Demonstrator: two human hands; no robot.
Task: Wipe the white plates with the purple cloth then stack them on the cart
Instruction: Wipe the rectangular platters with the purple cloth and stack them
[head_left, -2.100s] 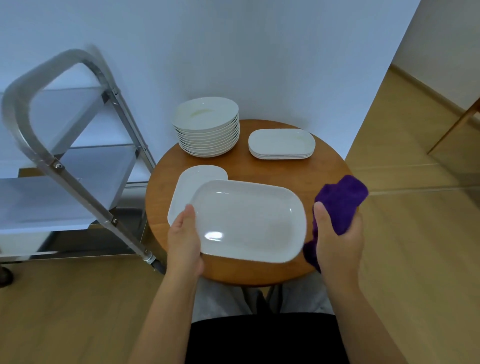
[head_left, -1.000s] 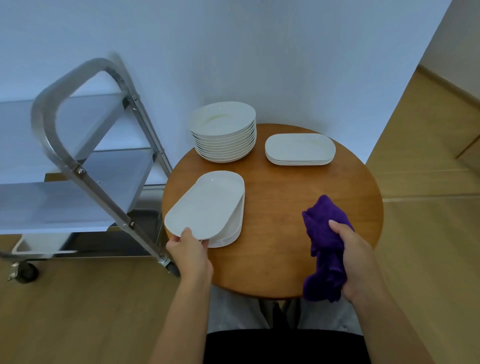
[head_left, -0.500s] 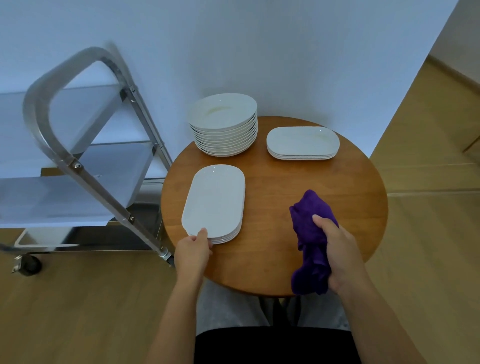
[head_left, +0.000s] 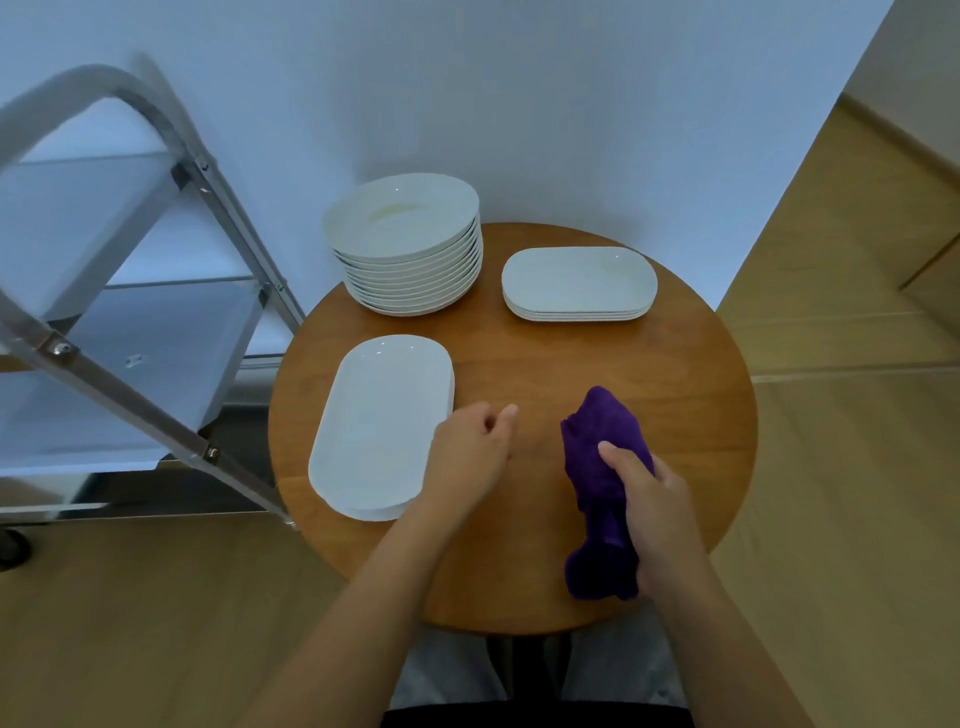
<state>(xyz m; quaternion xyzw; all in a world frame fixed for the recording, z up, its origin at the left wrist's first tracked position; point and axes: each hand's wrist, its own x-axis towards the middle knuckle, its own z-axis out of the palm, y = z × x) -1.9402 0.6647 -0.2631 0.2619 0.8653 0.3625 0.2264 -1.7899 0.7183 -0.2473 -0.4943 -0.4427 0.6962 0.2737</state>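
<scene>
Metal cart (head_left: 130, 332) at left, brushed steel tube frame with rounded top handle and flat pale shelves, standing just beside the table; no plates visible on its shelves; round wooden table (head_left: 675, 405), smooth warm-brown top with faint grain, set against a plain white wall; wood-plank floor around it; tall stack of round white plates (head_left: 402, 228) at the table's far left, glossy ceramic, wide rims with a shallow well, edges layered; near-left stack of oblong plates (head_left: 379, 421), rounded-rectangle shape, smooth white glaze, long axis running away from the person, low pile; far-right stack of oblong plates (head_left: 579, 280), same rounded-rectangle shape, lying crosswise, a few high; purple cloth (head_left: 602, 452), soft fuzzy fabric, bunched into a long crumpled roll, lower end draping at the table's near edge; right hand (head_left: 654, 499) grips the cloth around its middle, fingers curled round it, thumb on top; left hand (head_left: 470, 457) over the table beside the near-left stack, overlapping its right edge, fingers loosely curled, holding nothing; contact with the plate cannot be told.
</scene>
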